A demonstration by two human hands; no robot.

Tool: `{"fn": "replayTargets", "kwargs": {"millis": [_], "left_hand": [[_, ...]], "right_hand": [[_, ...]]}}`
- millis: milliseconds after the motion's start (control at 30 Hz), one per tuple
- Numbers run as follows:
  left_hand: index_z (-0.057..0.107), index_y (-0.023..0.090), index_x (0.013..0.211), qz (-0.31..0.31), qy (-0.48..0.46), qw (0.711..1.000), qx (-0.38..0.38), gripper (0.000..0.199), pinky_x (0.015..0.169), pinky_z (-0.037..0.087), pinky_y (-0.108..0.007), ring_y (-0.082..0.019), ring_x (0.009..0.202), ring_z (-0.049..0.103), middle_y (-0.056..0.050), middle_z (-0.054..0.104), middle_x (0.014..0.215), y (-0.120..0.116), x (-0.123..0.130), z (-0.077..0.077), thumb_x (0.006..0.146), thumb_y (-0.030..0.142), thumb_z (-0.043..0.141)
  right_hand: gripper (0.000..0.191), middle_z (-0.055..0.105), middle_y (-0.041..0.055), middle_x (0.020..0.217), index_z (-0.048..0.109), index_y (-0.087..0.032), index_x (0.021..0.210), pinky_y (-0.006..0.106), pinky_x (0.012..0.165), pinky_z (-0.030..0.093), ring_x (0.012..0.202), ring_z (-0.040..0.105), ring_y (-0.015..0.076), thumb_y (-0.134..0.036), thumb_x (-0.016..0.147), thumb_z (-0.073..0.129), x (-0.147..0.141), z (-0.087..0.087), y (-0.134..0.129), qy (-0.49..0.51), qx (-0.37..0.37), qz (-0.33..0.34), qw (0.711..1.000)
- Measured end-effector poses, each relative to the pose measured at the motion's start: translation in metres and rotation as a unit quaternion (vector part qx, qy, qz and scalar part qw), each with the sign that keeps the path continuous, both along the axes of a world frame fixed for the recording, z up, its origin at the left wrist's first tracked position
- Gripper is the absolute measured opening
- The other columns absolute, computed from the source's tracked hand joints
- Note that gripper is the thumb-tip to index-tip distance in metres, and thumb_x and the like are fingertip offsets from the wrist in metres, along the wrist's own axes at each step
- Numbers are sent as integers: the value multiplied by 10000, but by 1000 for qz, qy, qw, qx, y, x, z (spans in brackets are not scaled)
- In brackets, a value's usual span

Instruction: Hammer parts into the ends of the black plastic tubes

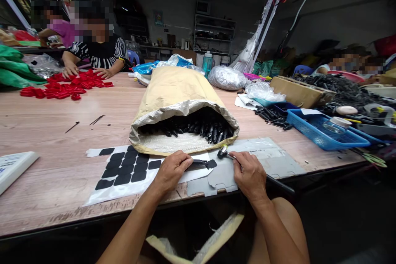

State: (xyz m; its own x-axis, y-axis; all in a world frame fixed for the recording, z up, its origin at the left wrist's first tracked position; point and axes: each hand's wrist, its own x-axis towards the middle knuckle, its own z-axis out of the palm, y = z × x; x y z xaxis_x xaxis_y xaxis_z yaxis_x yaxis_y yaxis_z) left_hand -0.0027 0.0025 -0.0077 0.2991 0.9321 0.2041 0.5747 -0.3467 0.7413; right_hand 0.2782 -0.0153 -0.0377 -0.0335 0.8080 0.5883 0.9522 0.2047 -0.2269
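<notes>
My left hand (173,168) is closed, pinching a slim black rod-shaped part (199,162) above the sheet. The part's tip is close to a rounded black patch (211,164) on the backing. My right hand (250,173) grips a small hammer (222,152) with a dark head, a yellowish end and a black handle; the head hovers near the part's tip, apart from it. Under my left hand lies a white sheet of black square stickers (123,169). Just beyond, a tan sack (182,86) lies with its mouth toward me, full of black parts (213,130).
A grey board (260,159) lies at the table's front edge. On the right are a blue basket (324,130), a cardboard box (301,90) and heaped black parts. Two loose black pins (97,120) lie left. Across the table, a person handles red pieces (66,86).
</notes>
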Motion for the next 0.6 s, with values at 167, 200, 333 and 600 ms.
{"fn": "replayTargets", "kwargs": {"millis": [167, 200, 333, 600], "left_hand": [[702, 199, 863, -1, -25, 1000, 2, 294, 798, 440, -317, -211, 867, 611, -42, 667, 880, -4, 0, 6, 969, 387, 503], [707, 205, 918, -7, -46, 999, -2, 278, 789, 445, -308, -206, 858, 618, -34, 678, 882, -9, 0, 11, 974, 387, 505], [705, 266, 1091, -105, -70, 989, -74, 237, 745, 466, -271, -182, 812, 648, 4, 729, 902, -54, 1, 27, 981, 390, 536], [719, 257, 1051, -38, 222, 957, -182, 245, 819, 509, -316, -267, 982, 715, -63, 765, 990, -115, 10, -32, 944, 245, 499]], "right_hand": [[314, 699, 41, 1017, 710, -256, 1151, 324, 864, 400, 943, 567, 211, -174, 940, 492, -1, 2, -1, 3, -6, -4, 1000], [313, 699, 40, 1015, 710, -257, 1150, 323, 861, 399, 943, 567, 210, -174, 941, 492, -2, 2, -1, 3, -6, -4, 1000], [314, 700, 41, 1012, 711, -253, 1152, 320, 857, 391, 936, 566, 208, -171, 944, 490, -3, 2, -1, 4, -3, -3, 1000], [290, 703, 23, 980, 715, -257, 1123, 326, 835, 381, 898, 547, 208, -154, 919, 535, -4, 1, -1, 7, 22, -5, 1000]]}}
